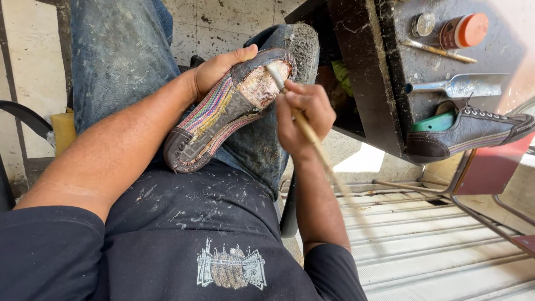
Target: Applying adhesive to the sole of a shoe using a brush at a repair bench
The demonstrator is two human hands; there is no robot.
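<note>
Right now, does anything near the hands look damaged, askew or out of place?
Yes. The shoe in the left hand lies bottom-up with no outsole, its underside bare and patchy with whitish residue where the right hand works a brush. On the dark bench, a second shoe hangs partly past the edge.

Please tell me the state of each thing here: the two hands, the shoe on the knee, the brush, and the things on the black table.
left hand: grips shoe
right hand: pinches brush
shoe upper: bottom up, sole missing
brush: tip on heel area
second shoe: upright, laced
jar: lying, orange cap on
</note>
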